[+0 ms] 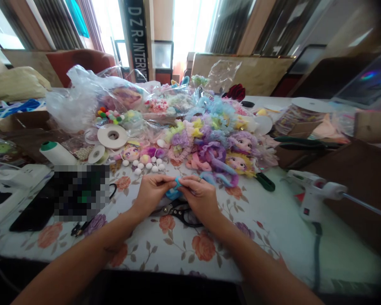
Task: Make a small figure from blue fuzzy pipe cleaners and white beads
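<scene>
A table (282, 216) that was covered by a flowered cloth (184, 254), scissors (174, 210) that lay partly beneath the right hand (200, 195), white balls (149, 165) beyond the left hand (152, 192), a flat black device (34, 205) well to its left.

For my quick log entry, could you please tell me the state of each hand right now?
Left hand: closed, pinching the light-blue piece.
Right hand: closed, pinching the same piece.

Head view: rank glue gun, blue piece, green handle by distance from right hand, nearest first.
From the right hand:
1. Blue piece: at its fingertips.
2. Green handle: to its right.
3. Glue gun: farther right.
</scene>
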Demonstrator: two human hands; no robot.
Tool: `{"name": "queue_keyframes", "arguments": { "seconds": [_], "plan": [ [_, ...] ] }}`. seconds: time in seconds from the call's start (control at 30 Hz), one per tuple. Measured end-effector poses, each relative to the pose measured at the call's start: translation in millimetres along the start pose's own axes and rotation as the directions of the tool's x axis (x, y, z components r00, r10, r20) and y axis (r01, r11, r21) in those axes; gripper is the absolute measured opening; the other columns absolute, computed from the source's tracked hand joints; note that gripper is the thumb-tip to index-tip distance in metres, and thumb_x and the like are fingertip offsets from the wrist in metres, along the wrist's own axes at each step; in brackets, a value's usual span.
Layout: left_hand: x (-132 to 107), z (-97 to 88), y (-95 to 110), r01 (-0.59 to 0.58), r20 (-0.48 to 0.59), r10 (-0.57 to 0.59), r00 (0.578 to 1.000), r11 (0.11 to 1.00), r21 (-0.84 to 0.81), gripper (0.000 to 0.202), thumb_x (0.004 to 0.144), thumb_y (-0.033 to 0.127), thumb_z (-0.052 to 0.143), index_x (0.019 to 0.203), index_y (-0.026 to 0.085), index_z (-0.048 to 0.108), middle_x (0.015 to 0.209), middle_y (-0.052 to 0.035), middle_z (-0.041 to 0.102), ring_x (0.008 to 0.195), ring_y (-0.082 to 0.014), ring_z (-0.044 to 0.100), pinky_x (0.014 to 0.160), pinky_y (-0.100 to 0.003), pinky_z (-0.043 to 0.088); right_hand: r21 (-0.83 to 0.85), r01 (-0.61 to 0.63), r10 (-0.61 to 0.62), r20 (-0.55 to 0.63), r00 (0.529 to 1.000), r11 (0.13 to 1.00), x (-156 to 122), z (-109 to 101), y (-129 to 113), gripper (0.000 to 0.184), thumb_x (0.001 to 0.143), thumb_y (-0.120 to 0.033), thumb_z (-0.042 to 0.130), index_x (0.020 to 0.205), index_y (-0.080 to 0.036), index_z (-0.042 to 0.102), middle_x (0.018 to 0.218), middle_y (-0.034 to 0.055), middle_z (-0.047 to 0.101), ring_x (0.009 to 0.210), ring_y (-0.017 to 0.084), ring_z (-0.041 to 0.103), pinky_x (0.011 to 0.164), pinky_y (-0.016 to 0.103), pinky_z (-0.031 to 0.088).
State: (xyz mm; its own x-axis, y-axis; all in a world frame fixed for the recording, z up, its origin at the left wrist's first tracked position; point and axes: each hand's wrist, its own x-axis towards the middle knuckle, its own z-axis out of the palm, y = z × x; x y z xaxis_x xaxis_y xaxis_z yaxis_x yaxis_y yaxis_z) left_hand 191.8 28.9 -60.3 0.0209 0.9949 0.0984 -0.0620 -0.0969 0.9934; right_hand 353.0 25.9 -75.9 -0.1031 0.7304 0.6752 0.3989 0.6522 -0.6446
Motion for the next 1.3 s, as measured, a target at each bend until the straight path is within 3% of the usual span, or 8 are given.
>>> {"name": "queue_keyframes", "arguments": {
  "seconds": [0.13,0.23,0.37,0.47,0.57,0.87,1.07,1.3],
  "plan": [
    [3.2,-3.9,4.0,-0.015,0.041,0.015,0.999,1.000,0.002,0.025,0.070,0.037,0.081,0.085,0.017,0.081,0.077,-0.0049,0.077,0.070,-0.0162,0.066,0.066,-0.026,0.054,0.081,-0.208,0.206,0.036,0.978,0.975,6.9,-4.0,-8.1,0.012,0.077,-0.021,0.070,0.088,-0.020,0.073,0.083,0.0047,0.073,0.073,0.020,0.071,0.070,0.031,0.059],
    [5.8,-6.2,6.3,-0.025,0.054,0.029,0.998,0.996,-0.082,0.029,0.077,0.038,0.076,0.098,0.018,0.079,0.089,-0.0058,0.078,0.084,-0.0187,0.069,0.078,-0.029,0.056,0.267,-0.403,0.396,0.080,0.915,0.875,12.4,-6.6,-12.4,0.017,0.073,-0.027,0.074,0.087,-0.019,0.069,0.082,0.0046,0.074,0.075,0.020,0.072,0.068,0.030,0.060],
    [5.2,-5.6,6.3,-0.116,0.099,0.119,0.988,0.993,-0.035,0.030,0.067,0.026,0.084,0.097,0.020,0.079,0.091,-0.0047,0.075,0.078,-0.0175,0.069,0.069,-0.027,0.056,0.444,-0.560,0.530,0.202,0.823,0.700,16.5,-9.3,-13.0,0.025,0.067,-0.034,0.081,0.084,-0.018,0.073,0.075,0.0024,0.074,0.069,0.020,0.072,0.066,0.030,0.060],
    [3.0,-4.1,4.2,-0.258,0.083,0.251,0.964,0.963,0.081,0.021,0.071,0.019,0.080,0.092,0.021,0.081,0.083,-0.0043,0.073,0.075,-0.0167,0.067,0.066,-0.026,0.053,0.487,-0.629,0.573,0.280,0.770,0.606,17.3,-10.8,-12.8,0.025,0.066,-0.036,0.083,0.084,-0.020,0.077,0.074,0.0017,0.076,0.065,0.019,0.072,0.066,0.031,0.061],
    [1.5,-3.7,1.3,-0.327,0.081,0.318,0.945,0.935,0.140,0.017,0.073,0.014,0.076,0.087,0.020,0.081,0.076,-0.0038,0.072,0.072,-0.0156,0.065,0.065,-0.025,0.051,0.482,-0.676,0.598,0.331,0.730,0.558,16.9,-11.4,-12.5,0.023,0.063,-0.037,0.085,0.077,-0.021,0.079,0.074,0.0014,0.076,0.065,0.019,0.071,0.067,0.032,0.062],
    [2.4,-2.8,-3.6,-0.308,0.098,0.296,0.950,0.941,0.141,0.009,0.075,0.025,0.078,0.083,0.022,0.081,0.073,-0.0034,0.070,0.068,-0.0151,0.062,0.062,-0.026,0.049,0.494,-0.742,0.630,0.410,0.659,0.453,18.7,-11.1,-7.4,0.028,0.057,-0.039,0.089,0.074,-0.020,0.079,0.069,0.0014,0.074,0.061,0.016,0.069,0.063,0.028,0.059],
    [4.7,-1.7,-1.8,-0.176,0.113,0.177,0.978,0.984,-0.013,0.021,0.074,0.027,0.080,0.094,0.021,0.080,0.087,-0.0058,0.072,0.079,-0.0174,0.065,0.072,-0.027,0.052,0.560,-0.744,0.658,0.410,0.632,0.365,24.0,-16.7,-4.4,0.029,0.057,-0.036,0.090,0.076,-0.019,0.077,0.068,-0.0006,0.072,0.054,0.012,0.065,0.055,0.022,0.054],
    [6.5,0.2,-6.9,-0.122,0.088,0.125,0.988,0.992,-0.039,0.015,0.070,0.024,0.081,0.085,0.023,0.082,0.082,-0.0064,0.073,0.077,-0.0185,0.066,0.068,-0.027,0.052,0.484,-0.777,0.697,0.388,0.603,0.402,18.8,-14.4,2.5,0.028,0.055,-0.038,0.091,0.071,-0.019,0.077,0.068,0.0011,0.074,0.056,0.016,0.069,0.057,0.027,0.058]
  ]
}}
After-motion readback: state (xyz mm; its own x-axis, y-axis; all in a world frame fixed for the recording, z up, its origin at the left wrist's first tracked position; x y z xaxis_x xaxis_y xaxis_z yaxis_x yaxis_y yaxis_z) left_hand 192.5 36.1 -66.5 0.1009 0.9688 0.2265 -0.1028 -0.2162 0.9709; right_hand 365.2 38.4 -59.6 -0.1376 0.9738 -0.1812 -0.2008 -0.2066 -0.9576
